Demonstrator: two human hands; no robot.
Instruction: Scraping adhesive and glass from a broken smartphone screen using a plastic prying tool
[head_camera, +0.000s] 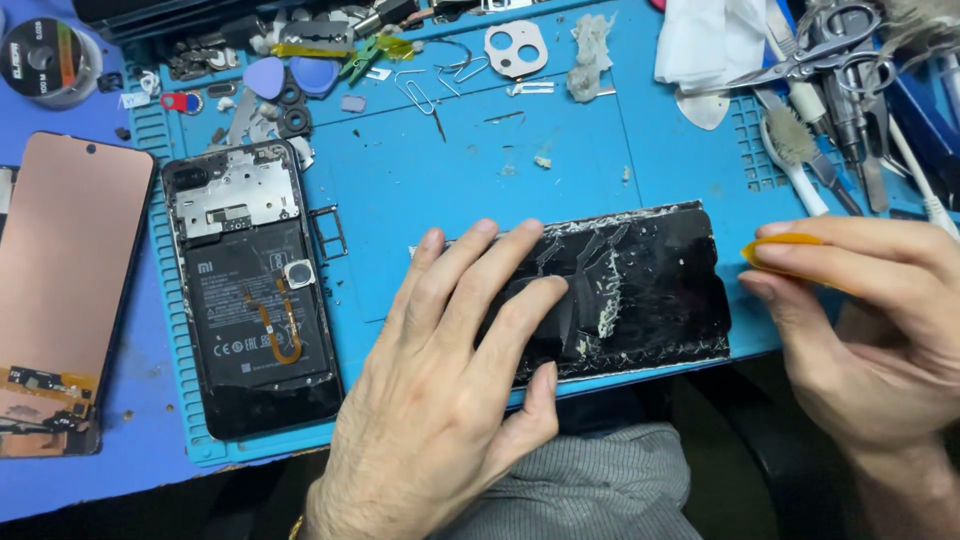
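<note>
Left hand (450, 370) pins black panel (650, 285); right hand (870, 320) pinches orange pick (775, 250) beside it.

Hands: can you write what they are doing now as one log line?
left hand: pressing black panel | right hand: pinching orange pick at panel's edge | blue mat: opened phone

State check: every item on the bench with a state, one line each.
black phone back panel: flat, smeared with white glue residue
left hand: pressing panel down
right hand: pinching orange plastic pick
opened black phone: cover off, battery exposed
steel scissors: shut
</note>
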